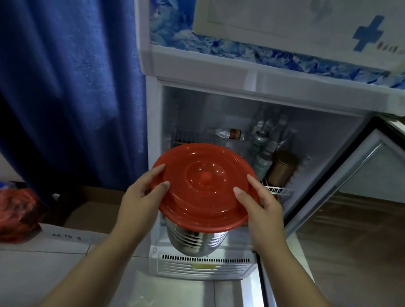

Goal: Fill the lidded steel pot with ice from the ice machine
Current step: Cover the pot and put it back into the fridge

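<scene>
The left hand [141, 192] and right hand [259, 203] hold the steel pot [195, 239] between them at the centre of the frame, fingers and thumbs curled over opposite edges of its red lid [203, 185], which sits closed on top. Behind the pot, the white fridge [252, 77] stands with its glass door [355, 191] swung open at right; bottles [266, 144] crowd a wire shelf [279, 190] inside. A blue curtain [64, 72] fills the upper left.
</scene>
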`<state>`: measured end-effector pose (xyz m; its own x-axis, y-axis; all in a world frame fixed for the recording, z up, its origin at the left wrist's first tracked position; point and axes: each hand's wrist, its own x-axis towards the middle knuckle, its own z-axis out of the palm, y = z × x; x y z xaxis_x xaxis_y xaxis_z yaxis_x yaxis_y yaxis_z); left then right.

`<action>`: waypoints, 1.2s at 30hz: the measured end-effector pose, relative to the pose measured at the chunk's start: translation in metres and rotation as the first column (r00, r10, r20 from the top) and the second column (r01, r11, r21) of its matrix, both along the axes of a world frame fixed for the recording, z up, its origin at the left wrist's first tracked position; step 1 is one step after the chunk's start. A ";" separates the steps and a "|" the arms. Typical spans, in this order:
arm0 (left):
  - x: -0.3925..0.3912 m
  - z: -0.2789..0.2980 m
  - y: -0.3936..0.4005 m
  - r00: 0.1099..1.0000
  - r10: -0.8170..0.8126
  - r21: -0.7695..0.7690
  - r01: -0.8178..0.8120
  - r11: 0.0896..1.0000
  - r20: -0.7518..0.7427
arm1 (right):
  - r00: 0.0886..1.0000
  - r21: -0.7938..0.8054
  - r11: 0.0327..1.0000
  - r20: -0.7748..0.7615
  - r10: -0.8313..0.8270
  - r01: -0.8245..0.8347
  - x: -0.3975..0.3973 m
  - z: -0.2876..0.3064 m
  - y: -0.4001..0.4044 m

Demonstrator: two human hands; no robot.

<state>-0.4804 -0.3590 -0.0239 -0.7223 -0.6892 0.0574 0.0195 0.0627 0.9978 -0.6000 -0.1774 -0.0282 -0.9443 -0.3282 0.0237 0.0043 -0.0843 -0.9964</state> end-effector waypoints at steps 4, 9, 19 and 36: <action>-0.040 -0.005 -0.004 1.000 0.005 0.024 -0.005 1.000 0.006 | 1.000 0.003 1.000 0.002 -0.022 0.022 -0.035 -0.006 -0.002; -0.088 -0.010 -0.017 0.999 -0.038 0.054 0.038 0.998 0.010 | 0.998 -0.003 0.999 0.016 -0.053 0.053 -0.077 -0.011 -0.012; -0.171 -0.017 -0.057 0.995 -0.101 0.050 0.101 0.994 -0.008 | 0.999 0.004 0.999 0.002 -0.048 0.048 -0.165 -0.017 -0.049; -0.263 -0.048 -0.107 0.997 -0.051 0.165 0.059 0.985 -0.053 | 1.000 -0.014 1.000 -0.006 -0.020 0.019 -0.259 -0.050 -0.112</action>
<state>-0.7430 -0.4657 -0.0721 -0.7583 -0.6516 -0.0186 0.0671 -0.1064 0.9921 -0.8594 -0.2890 -0.0783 -0.9503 -0.3093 0.0342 -0.0038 -0.0984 -0.9951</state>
